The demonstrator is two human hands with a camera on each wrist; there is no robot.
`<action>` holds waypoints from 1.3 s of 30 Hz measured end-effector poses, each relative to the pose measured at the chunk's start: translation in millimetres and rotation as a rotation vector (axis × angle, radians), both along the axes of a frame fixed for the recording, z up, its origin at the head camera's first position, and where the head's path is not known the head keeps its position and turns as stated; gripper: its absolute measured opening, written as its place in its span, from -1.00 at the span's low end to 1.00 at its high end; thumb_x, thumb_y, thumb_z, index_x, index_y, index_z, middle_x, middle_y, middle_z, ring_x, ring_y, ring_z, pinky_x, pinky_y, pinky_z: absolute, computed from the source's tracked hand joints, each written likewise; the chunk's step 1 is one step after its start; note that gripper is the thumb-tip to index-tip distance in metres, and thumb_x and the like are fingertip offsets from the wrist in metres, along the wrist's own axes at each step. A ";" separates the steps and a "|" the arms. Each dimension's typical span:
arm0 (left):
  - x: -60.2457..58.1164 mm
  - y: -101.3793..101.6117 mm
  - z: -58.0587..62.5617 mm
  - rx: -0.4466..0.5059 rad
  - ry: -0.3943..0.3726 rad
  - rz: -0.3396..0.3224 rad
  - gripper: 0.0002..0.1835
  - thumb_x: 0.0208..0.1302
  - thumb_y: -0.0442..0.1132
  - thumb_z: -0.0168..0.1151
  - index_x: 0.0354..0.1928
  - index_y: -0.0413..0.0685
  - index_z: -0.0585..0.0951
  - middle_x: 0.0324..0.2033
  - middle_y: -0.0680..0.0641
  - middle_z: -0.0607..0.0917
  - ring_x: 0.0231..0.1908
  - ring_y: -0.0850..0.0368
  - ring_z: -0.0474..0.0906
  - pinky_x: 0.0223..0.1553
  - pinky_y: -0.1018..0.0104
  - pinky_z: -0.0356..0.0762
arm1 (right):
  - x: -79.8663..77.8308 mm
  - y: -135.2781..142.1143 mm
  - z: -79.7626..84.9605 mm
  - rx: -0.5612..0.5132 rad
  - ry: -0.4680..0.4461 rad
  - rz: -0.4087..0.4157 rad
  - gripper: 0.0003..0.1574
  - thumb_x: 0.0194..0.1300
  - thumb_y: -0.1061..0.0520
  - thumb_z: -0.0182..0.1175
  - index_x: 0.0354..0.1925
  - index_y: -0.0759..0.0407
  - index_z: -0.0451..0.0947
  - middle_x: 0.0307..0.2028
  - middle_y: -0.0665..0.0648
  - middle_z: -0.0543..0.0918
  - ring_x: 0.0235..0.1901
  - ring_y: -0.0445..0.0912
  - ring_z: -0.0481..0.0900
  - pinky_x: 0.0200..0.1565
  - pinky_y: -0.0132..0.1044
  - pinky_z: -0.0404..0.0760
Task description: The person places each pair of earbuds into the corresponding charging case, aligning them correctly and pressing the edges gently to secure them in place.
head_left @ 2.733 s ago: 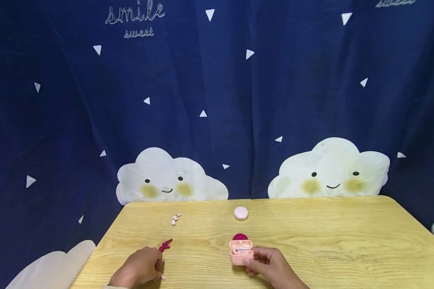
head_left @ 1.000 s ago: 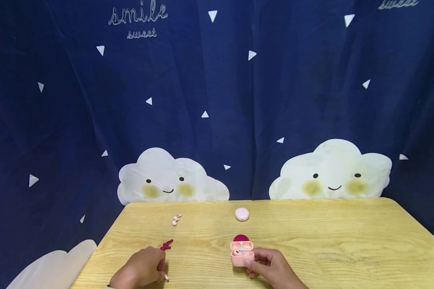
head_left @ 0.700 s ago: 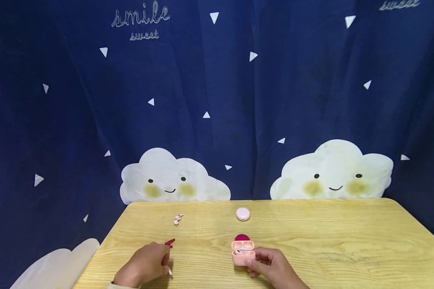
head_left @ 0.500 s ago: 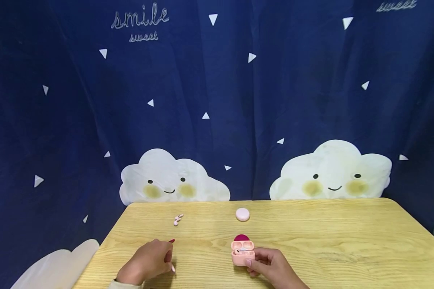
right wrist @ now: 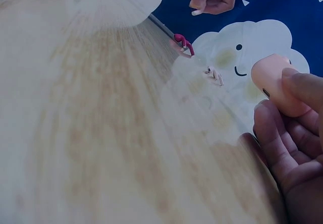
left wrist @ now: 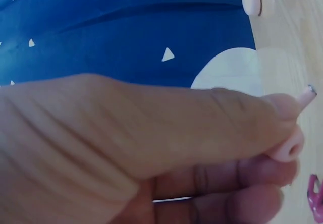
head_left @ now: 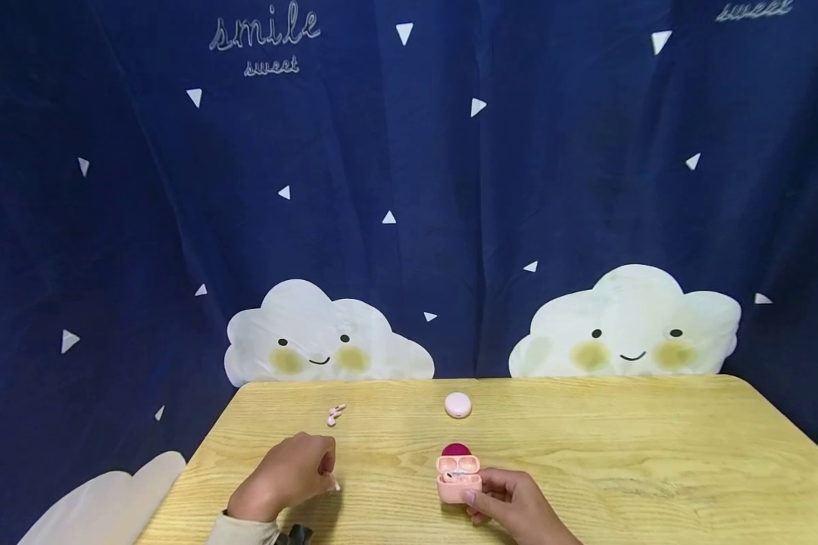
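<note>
Above the left part of the table, my left hand pinches a pale pink earbud between thumb and fingers; its stem pokes out past the thumb tip. My right hand holds a peach charging case with its lid up and its inside facing me. One earbud sits in the left side of that case. Just behind the case shows a magenta round case, partly covered by the lid. A pair of magenta earbuds lies on the table, hidden behind my left hand in the head view.
Farther back on the wooden table lie two pale pink earbuds on the left. A pale pink round case stands at the back middle. Behind the table's far edge hangs a blue curtain with clouds.
My left hand has risen from the table and moved forward and right with the earbud, now covering the magenta earbuds in the head view. The right hand and peach case stay in place.
</note>
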State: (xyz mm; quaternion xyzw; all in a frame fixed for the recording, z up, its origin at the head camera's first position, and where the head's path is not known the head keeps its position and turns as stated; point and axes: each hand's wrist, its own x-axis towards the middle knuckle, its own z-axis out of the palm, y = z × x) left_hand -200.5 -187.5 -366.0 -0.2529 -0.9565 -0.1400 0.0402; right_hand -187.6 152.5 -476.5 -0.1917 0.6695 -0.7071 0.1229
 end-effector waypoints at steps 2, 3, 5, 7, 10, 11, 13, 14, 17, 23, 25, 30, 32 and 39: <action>-1.2 1.9 1.7 -0.001 0.012 -0.001 -0.66 -0.20 -0.29 0.51 -0.60 0.08 0.44 -0.67 0.23 0.36 -0.62 0.32 0.25 -0.59 0.37 0.24 | 0.4 -0.3 0.3 0.001 0.005 0.000 -0.59 0.35 0.20 0.19 0.01 0.54 0.51 -0.24 0.39 0.65 -0.35 -0.12 0.66 -0.25 -0.18 0.68; -1.9 3.0 2.8 -0.004 0.019 -0.001 -0.67 -0.20 -0.29 0.50 -0.60 0.09 0.44 -0.67 0.23 0.37 -0.62 0.31 0.26 -0.59 0.37 0.24 | 0.4 -0.5 0.5 0.003 0.007 0.001 -0.58 0.34 0.20 0.19 0.01 0.54 0.51 -0.25 0.38 0.66 -0.35 -0.12 0.66 -0.25 -0.18 0.68; -2.8 5.8 5.6 -0.006 0.024 0.002 -0.70 -0.20 -0.32 0.45 -0.59 0.09 0.44 -0.67 0.23 0.38 -0.62 0.31 0.27 -0.59 0.36 0.25 | 0.2 -0.6 0.5 0.003 0.010 -0.001 -0.58 0.34 0.19 0.20 0.00 0.53 0.51 -0.27 0.35 0.67 -0.35 -0.12 0.66 -0.25 -0.18 0.68; -3.8 9.3 8.7 -0.001 0.017 0.008 -0.73 -0.19 -0.34 0.39 -0.59 0.10 0.44 -0.66 0.22 0.39 -0.61 0.30 0.28 -0.58 0.35 0.27 | -0.1 -0.6 0.7 0.011 0.013 -0.002 -0.58 0.33 0.18 0.21 -0.01 0.53 0.52 -0.27 0.35 0.67 -0.35 -0.13 0.66 -0.25 -0.17 0.68; -5.0 15.5 12.6 0.009 0.011 0.015 -0.76 -0.17 -0.34 0.34 -0.58 0.11 0.44 -0.66 0.22 0.40 -0.60 0.29 0.29 -0.57 0.34 0.27 | -0.4 -0.4 0.4 0.015 0.016 -0.004 -0.58 0.32 0.17 0.22 -0.01 0.52 0.53 -0.27 0.36 0.67 -0.35 -0.13 0.66 -0.25 -0.16 0.68; -5.5 17.8 13.6 0.013 0.013 0.012 -0.76 -0.17 -0.34 0.34 -0.58 0.11 0.45 -0.66 0.22 0.40 -0.60 0.29 0.29 -0.57 0.34 0.28 | -0.3 -0.2 0.3 0.014 0.017 -0.003 -0.58 0.32 0.17 0.22 -0.01 0.52 0.52 -0.26 0.36 0.67 -0.35 -0.13 0.66 -0.24 -0.16 0.68; -6.0 22.0 15.4 0.019 0.021 0.003 -0.75 -0.16 -0.33 0.36 -0.58 0.11 0.45 -0.66 0.24 0.39 -0.59 0.30 0.29 -0.57 0.34 0.27 | -0.2 -0.2 -0.4 0.007 0.019 0.003 -0.58 0.33 0.19 0.21 0.00 0.53 0.52 -0.27 0.35 0.67 -0.35 -0.13 0.66 -0.24 -0.15 0.68; -6.2 23.9 16.2 0.020 0.023 0.000 -0.75 -0.16 -0.33 0.36 -0.58 0.11 0.45 -0.66 0.24 0.39 -0.59 0.30 0.29 -0.57 0.34 0.27 | -0.2 -0.3 -0.6 0.001 0.021 0.007 -0.58 0.33 0.19 0.20 0.00 0.53 0.52 -0.27 0.34 0.67 -0.35 -0.13 0.66 -0.24 -0.15 0.68; -6.8 29.1 18.4 0.018 0.042 -0.011 -0.74 -0.16 -0.34 0.36 -0.58 0.12 0.44 -0.67 0.25 0.38 -0.58 0.30 0.30 -0.56 0.35 0.28 | 0.0 -0.9 -1.2 -0.013 0.027 0.016 -0.59 0.34 0.21 0.19 0.00 0.54 0.51 -0.28 0.31 0.67 -0.34 -0.13 0.66 -0.24 -0.14 0.68; -8.6 39.1 23.0 0.021 0.071 -0.013 -0.74 -0.12 -0.32 0.40 -0.57 0.11 0.45 -0.69 0.27 0.37 -0.43 0.21 0.48 -0.28 0.19 0.51 | 0.5 -0.7 0.2 -0.013 0.029 0.010 -0.60 0.34 0.21 0.19 0.00 0.54 0.51 -0.29 0.31 0.67 -0.35 -0.14 0.66 -0.25 -0.15 0.68; -9.4 43.1 24.0 0.022 0.072 -0.018 -0.73 -0.10 -0.32 0.41 -0.56 0.10 0.46 -0.70 0.26 0.37 -0.45 0.21 0.48 -0.07 0.10 0.52 | 0.5 -0.3 0.2 -0.013 0.029 0.008 -0.60 0.34 0.21 0.19 0.00 0.54 0.51 -0.29 0.31 0.68 -0.35 -0.15 0.66 -0.25 -0.15 0.68; -10.9 53.9 25.6 0.014 0.068 -0.042 -0.75 -0.06 -0.32 0.40 -0.54 0.09 0.47 -0.69 0.24 0.39 -0.57 0.29 0.33 -0.25 0.21 0.51 | 0.8 0.6 -0.6 -0.008 0.026 0.002 -0.58 0.33 0.19 0.21 0.00 0.53 0.52 -0.29 0.31 0.67 -0.35 -0.15 0.65 -0.25 -0.16 0.68; -11.5 58.4 26.3 0.014 0.078 -0.050 -0.76 -0.06 -0.33 0.39 -0.54 0.09 0.47 -0.67 0.24 0.39 -0.56 0.30 0.32 -0.44 0.30 0.40 | 0.6 0.7 -0.7 -0.003 0.022 -0.002 -0.58 0.32 0.19 0.22 0.00 0.53 0.52 -0.29 0.31 0.67 -0.35 -0.15 0.66 -0.25 -0.15 0.68; -13.8 73.6 28.0 0.008 0.140 -0.087 -0.76 -0.07 -0.30 0.42 -0.53 0.10 0.48 -0.64 0.23 0.39 -0.56 0.32 0.33 -0.50 0.34 0.28 | 0.7 0.3 -1.2 -0.001 0.035 -0.005 -0.60 0.33 0.19 0.21 -0.01 0.53 0.53 -0.30 0.29 0.68 -0.36 -0.15 0.66 -0.26 -0.16 0.68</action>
